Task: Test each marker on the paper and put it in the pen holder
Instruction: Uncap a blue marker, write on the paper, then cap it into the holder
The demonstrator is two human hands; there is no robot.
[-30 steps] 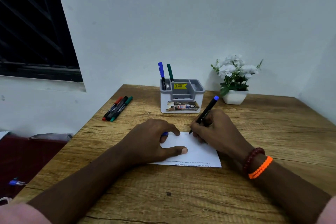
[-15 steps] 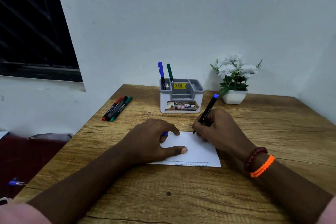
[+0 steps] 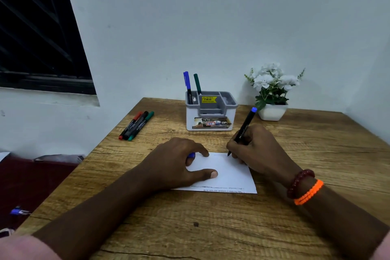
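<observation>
My right hand (image 3: 256, 150) grips a black marker with a blue end (image 3: 245, 123), its tip touching the top edge of the white paper (image 3: 229, 175). My left hand (image 3: 179, 162) rests on the paper's left part and holds the blue cap (image 3: 191, 155) under its curled fingers. The grey and white pen holder (image 3: 211, 112) stands behind the paper with a blue marker (image 3: 187, 82) and a green marker (image 3: 197, 83) upright in its left slot. Three markers, red, black and green (image 3: 137, 125), lie side by side at the table's left.
A white pot of white flowers (image 3: 272, 93) stands at the back right by the wall. The wooden table (image 3: 211, 228) ends at the left, where a dark red surface (image 3: 31, 186) with a small blue object (image 3: 18, 211) lies below.
My right hand has slid the marker tip to the right along the paper's top edge. The left hand has stayed in place.
</observation>
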